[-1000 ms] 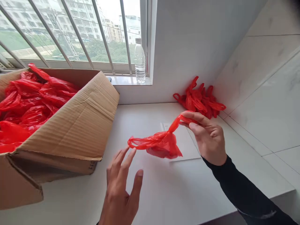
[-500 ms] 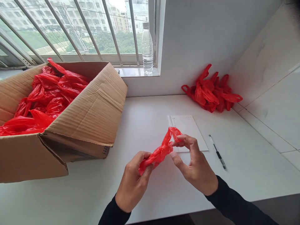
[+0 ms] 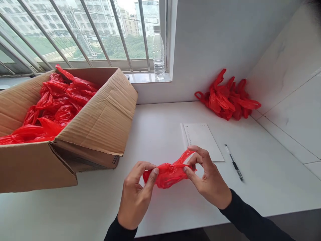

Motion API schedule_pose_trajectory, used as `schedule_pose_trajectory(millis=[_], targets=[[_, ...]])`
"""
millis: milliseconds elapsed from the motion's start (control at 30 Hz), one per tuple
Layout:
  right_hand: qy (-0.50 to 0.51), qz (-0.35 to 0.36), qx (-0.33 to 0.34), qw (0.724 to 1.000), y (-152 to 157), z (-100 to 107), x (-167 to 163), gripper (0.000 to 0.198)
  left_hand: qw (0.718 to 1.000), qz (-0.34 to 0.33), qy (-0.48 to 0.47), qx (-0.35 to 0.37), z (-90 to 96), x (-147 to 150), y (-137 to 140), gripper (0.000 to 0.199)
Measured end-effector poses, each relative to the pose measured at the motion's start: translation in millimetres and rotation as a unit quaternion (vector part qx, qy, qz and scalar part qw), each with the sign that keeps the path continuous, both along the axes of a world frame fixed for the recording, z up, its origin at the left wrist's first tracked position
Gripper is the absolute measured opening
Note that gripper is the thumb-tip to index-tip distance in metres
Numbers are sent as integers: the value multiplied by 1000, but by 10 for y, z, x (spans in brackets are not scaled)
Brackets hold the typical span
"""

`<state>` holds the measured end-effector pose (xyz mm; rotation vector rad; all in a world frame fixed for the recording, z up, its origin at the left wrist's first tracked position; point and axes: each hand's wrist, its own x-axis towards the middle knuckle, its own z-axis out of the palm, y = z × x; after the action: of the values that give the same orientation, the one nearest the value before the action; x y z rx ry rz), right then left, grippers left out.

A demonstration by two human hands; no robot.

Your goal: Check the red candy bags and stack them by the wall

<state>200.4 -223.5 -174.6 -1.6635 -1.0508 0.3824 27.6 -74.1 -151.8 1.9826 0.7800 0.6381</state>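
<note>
A crumpled red plastic bag [image 3: 167, 175] is stretched between my two hands above the white table [image 3: 160, 134]. My left hand [image 3: 139, 192] pinches its left end between thumb and fingers. At the other end, my right hand [image 3: 207, 175] grips the bag with thumb and fingertips, and a strip of the plastic rises toward its index finger. Just behind the right hand lies a white notebook [image 3: 200, 137], its near part covered by the fingers.
An open cardboard box [image 3: 100, 117] full of red plastic bags [image 3: 60, 97] stands at the left. More red bags [image 3: 225, 100] are heaped in the back right corner. A pen [image 3: 234, 163] lies right of the notebook. A water bottle [image 3: 158, 55] stands on the windowsill.
The bag has gone from a narrow, slanting twist to a wider, more level bundle. My left hand has shifted slightly left, and my right thumb has closed onto the plastic.
</note>
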Motion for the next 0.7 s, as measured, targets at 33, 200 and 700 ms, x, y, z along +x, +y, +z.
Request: schedule_pose_trajectory(millis=[33,200,700], targets=[[9,-14,-9,1000,-17,7,29,52,1000,19,-2,-2,-12,-25,36,21],[-18,17,-73,997,-15,122,70,25,995,34,13,-95,-27,-86,79,28],[19,-31,-61,997,-90,35,146,13,1000,13,4,-7,7,-20,12,24]])
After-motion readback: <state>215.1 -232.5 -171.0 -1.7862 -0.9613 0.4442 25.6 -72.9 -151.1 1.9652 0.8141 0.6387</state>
